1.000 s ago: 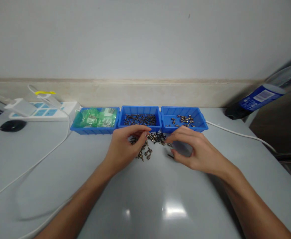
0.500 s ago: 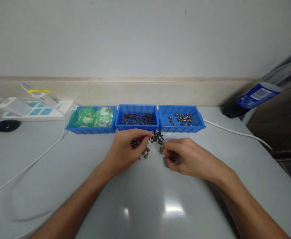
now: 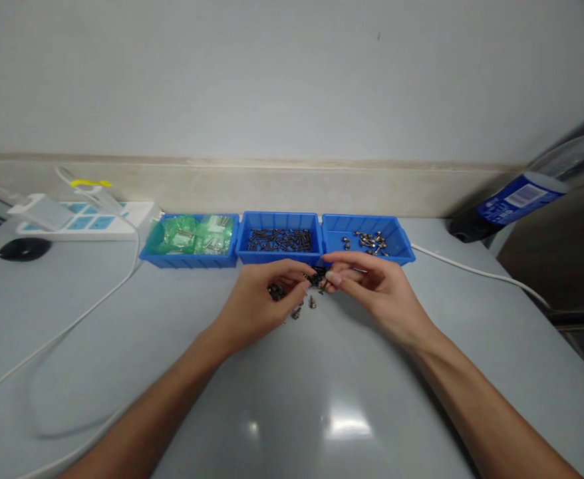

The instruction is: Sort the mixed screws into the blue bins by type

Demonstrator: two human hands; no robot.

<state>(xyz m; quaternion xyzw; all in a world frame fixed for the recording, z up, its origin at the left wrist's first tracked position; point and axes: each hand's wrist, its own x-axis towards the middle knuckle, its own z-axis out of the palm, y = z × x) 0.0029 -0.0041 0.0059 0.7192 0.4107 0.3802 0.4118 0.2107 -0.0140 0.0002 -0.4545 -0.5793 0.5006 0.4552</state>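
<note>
Crowded fingers could have bumped the loose screws (image 3: pixel 316 277) and mixed them up. The left hand (image 3: pixel 252 299) and right hand (image 3: pixel 379 283) had bent fingers around them; I couldn't tell if any were pinched. Left blue bin (image 3: pixel 192 263), ten o'clock: green bags (image 3: pixel 179 234); middle bin (image 3: pixel 278 257), eleven: dark screws (image 3: pixel 282 240); right bin (image 3: pixel 336 231), two: shiny screws (image 3: pixel 372 241)

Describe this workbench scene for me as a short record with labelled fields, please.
left hand: beside the loose screws, thumb and fingertips close together; whether it grips one is unclear
right hand: at the dark screws, fingers curled; grip unclear
left bin: blue, holding green-tinted plastic packets
middle bin: blue, holding dark screws
right bin: blue, holding shinier metal pieces
far left: white power strip with plugs, black object in front
far right: tilted bottle with blue label
</note>
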